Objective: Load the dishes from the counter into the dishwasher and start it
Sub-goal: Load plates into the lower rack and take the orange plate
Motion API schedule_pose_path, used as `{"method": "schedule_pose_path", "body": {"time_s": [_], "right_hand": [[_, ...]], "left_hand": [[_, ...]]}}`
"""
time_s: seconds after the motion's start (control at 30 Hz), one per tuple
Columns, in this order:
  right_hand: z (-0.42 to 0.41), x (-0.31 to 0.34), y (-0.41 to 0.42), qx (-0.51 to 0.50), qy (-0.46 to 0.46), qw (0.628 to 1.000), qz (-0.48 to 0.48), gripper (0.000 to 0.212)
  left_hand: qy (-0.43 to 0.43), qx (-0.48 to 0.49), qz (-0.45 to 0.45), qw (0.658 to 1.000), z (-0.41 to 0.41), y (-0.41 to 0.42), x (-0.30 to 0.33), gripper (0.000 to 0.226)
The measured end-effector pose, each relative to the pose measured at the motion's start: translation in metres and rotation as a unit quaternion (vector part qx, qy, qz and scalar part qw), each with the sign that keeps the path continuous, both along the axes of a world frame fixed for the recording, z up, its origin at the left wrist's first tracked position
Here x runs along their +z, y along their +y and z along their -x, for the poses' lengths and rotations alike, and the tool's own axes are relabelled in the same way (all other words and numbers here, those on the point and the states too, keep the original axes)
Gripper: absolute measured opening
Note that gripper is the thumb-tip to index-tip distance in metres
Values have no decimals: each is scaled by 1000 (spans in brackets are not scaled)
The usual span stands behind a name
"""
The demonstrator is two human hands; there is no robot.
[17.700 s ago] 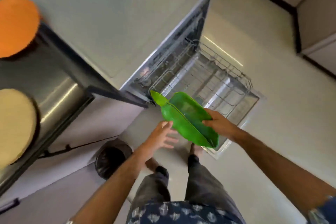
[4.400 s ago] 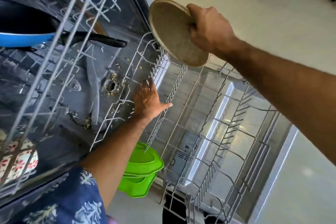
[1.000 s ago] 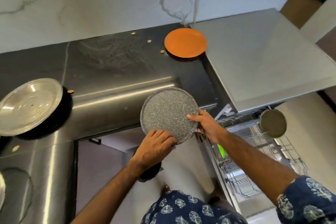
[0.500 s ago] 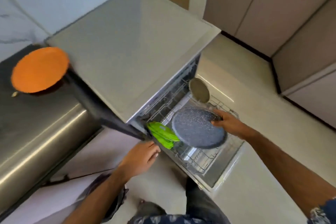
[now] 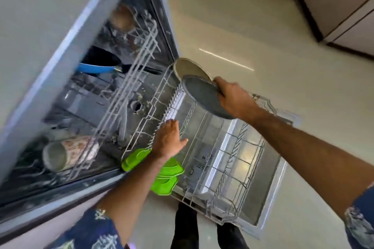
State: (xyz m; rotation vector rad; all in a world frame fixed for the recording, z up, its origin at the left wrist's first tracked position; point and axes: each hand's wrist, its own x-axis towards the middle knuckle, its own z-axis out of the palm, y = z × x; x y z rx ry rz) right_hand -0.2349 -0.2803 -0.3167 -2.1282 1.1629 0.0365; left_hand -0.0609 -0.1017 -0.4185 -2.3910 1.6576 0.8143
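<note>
- The dishwasher (image 5: 66, 50) stands open at the left, its inside dark and smeared with motion blur, so much of the upper rack (image 5: 129, 79) is hard to make out.
- In that upper rack a patterned mug (image 5: 68, 152) lies on its side, mouth toward me, and a blue-bottomed pan (image 5: 97, 64) sits further back with its dark handle pointing right; a brownish round thing behind them is too blurred to name.
- Two green dishes (image 5: 166, 176) stand on edge at the near left corner of the lower rack (image 5: 232, 168), partly hidden by my left forearm.
- My left hand (image 5: 169, 139) reaches forward over the lower rack, palm down, fingers straight and together, thumb out to the right; its grip is loose and holds nothing, fingertips at the row of tines.
- The lower rack is pulled out over the open door (image 5: 271, 204), its far right corner blurred.
- A beige plate (image 5: 188, 67) stands on edge at the back of the lower rack, its lower part covered by the grey plate.
- The grey speckled plate (image 5: 202, 95) is in the air above the back of the lower rack, tilted steeply, its long axis running from upper left to lower right, its face turned toward the dishwasher.
- My right hand (image 5: 234, 100) clamps its grip on the plate's right rim, fingers curled over the edge, arm stretched in from the lower right.
- My dark trouser legs (image 5: 186, 226) show at the bottom edge, cut off.
</note>
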Motion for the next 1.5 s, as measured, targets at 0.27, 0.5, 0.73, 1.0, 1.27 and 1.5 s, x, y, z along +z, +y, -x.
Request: {"method": "schedule_pose_path", "body": {"time_s": [0.27,0.5,0.73,1.0,1.27,1.5], "right_hand": [[-67,-87,-39,-13,-90,994,59,36],[-99,-95,-65,14,-54,997,58,50],[-119,-131,-67,81,-35,995,36,51],[-110,-118,-76,98,-49,992,58,76],[-14,3,1,119,-37,989,83,57],[21,152,80,173,-48,979,94,72]], "left_hand": [[-101,42,-49,993,-37,-51,-99,129],[-82,60,-74,992,-46,-52,-117,135],[-95,46,-86,991,-45,-57,-114,126],[-70,55,-81,993,-43,-45,-92,116],[-55,46,-53,996,22,-15,60,94],[-24,0,60,998,70,29,272,91]]}}
